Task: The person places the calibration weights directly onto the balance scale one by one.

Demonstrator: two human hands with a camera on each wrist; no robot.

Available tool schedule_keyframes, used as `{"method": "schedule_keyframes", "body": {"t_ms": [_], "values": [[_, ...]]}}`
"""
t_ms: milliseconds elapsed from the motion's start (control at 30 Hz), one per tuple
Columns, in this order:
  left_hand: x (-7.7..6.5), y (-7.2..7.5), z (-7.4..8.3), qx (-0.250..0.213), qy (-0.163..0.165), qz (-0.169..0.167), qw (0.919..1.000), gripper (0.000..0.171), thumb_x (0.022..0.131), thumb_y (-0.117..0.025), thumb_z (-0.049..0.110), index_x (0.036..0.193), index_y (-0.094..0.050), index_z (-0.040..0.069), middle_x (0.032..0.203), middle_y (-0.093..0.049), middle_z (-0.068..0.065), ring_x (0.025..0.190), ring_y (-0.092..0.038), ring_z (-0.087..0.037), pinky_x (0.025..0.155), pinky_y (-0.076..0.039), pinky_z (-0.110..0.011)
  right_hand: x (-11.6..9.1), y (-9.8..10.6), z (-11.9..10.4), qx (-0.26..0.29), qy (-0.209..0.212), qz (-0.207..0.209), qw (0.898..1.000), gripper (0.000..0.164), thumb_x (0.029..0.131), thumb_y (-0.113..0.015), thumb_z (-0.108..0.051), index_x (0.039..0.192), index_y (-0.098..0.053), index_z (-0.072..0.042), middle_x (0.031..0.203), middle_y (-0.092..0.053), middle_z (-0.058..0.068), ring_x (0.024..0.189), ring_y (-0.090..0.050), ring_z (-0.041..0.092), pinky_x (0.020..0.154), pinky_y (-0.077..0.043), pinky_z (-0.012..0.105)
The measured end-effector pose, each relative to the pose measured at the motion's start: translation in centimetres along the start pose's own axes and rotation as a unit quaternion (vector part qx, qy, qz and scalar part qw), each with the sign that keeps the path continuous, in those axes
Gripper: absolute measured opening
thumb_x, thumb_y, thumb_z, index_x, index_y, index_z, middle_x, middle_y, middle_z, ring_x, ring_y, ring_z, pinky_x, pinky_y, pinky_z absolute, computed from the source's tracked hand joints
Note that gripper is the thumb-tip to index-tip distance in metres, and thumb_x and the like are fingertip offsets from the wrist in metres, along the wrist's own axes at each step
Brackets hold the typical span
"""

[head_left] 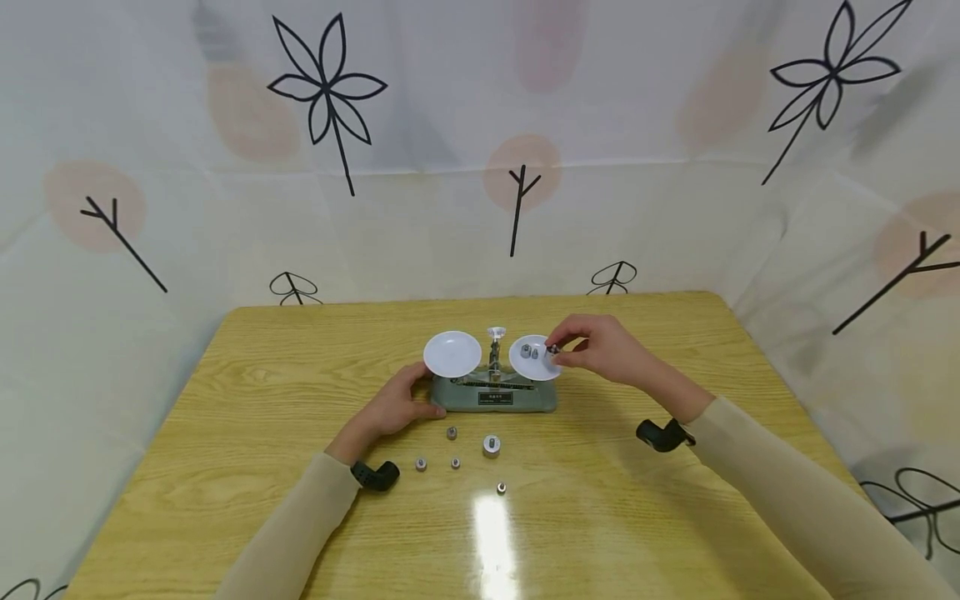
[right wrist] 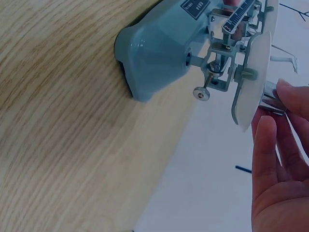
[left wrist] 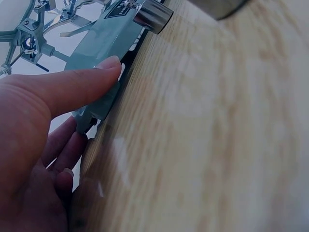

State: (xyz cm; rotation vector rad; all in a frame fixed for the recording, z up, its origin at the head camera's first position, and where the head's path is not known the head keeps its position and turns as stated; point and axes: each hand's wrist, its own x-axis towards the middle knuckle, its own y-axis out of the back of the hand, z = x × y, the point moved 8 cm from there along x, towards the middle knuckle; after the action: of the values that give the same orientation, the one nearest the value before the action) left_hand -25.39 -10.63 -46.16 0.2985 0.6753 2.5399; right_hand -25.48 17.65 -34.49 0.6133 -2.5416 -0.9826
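Note:
A green two-pan balance scale (head_left: pixel 495 400) stands on the table. My left hand (head_left: pixel 397 404) holds the left end of its base; in the left wrist view the thumb (left wrist: pixel 82 87) lies along the front and the other fingers are behind the end. My right hand (head_left: pixel 600 346) is over the right pan (head_left: pixel 534 372) and pinches a metal weight (right wrist: pixel 272 99) between thumb and fingers. In the right wrist view that weight is up against the pan. Other weights (head_left: pixel 527 351) stand on the same pan. Nothing lies on the white left pan (head_left: pixel 452 354).
Several metal weights stand on the wooden table (head_left: pixel 285 400) in front of the scale, the largest (head_left: pixel 491 446) near the middle and a small one (head_left: pixel 501 488) nearest me. A patterned cloth (head_left: pixel 435 225) hangs behind and beside the table.

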Motion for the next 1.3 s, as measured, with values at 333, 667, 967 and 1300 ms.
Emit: {"method": "schedule_keyframes", "body": {"t_ms": [333, 667, 967, 1300], "values": [[0.0, 0.0, 0.0, -0.004, -0.003, 0.002, 1.0000, 0.065, 0.081, -0.084, 0.012, 0.138, -0.054, 0.011, 0.134, -0.056, -0.005, 0.131, -0.045, -0.026, 0.110, -0.033, -0.050, 0.7, -0.1, 0.1, -0.030, -0.002, -0.002, 1.000, 0.020, 0.084, -0.080, -0.006, 0.102, -0.075, -0.009, 0.101, -0.069, 0.003, 0.091, -0.065, 0.019, 0.073, -0.055, 0.035], [0.0, -0.1, 0.0, -0.004, 0.001, -0.001, 1.0000, 0.065, 0.080, -0.085, 0.012, 0.138, -0.054, 0.011, 0.134, -0.056, -0.005, 0.131, -0.046, -0.026, 0.110, -0.034, -0.050, 1.1, -0.3, 0.7, -0.034, -0.008, -0.003, 0.999, 0.020, 0.084, -0.079, -0.003, 0.102, -0.075, -0.009, 0.102, -0.069, 0.004, 0.092, -0.065, 0.020, 0.077, -0.056, 0.038], [0.0, -0.1, 0.0, -0.008, -0.005, -0.002, 1.0000, 0.065, 0.081, -0.084, 0.012, 0.138, -0.054, 0.011, 0.134, -0.056, -0.005, 0.130, -0.046, -0.026, 0.110, -0.034, -0.050, 1.1, -0.2, 0.9, -0.026, -0.015, -0.001, 1.000, 0.020, 0.085, -0.078, -0.001, 0.103, -0.074, -0.008, 0.104, -0.069, 0.005, 0.096, -0.066, 0.022, 0.080, -0.057, 0.039], [0.1, -0.1, -0.2, -0.006, 0.000, 0.002, 1.0000, 0.066, 0.080, -0.085, 0.012, 0.139, -0.054, 0.012, 0.134, -0.056, -0.004, 0.131, -0.046, -0.025, 0.110, -0.034, -0.049, 0.8, 0.6, 0.9, -0.016, -0.022, 0.013, 1.000, 0.018, 0.086, -0.076, -0.001, 0.104, -0.074, -0.006, 0.105, -0.070, 0.007, 0.098, -0.067, 0.025, 0.080, -0.057, 0.039]]}}
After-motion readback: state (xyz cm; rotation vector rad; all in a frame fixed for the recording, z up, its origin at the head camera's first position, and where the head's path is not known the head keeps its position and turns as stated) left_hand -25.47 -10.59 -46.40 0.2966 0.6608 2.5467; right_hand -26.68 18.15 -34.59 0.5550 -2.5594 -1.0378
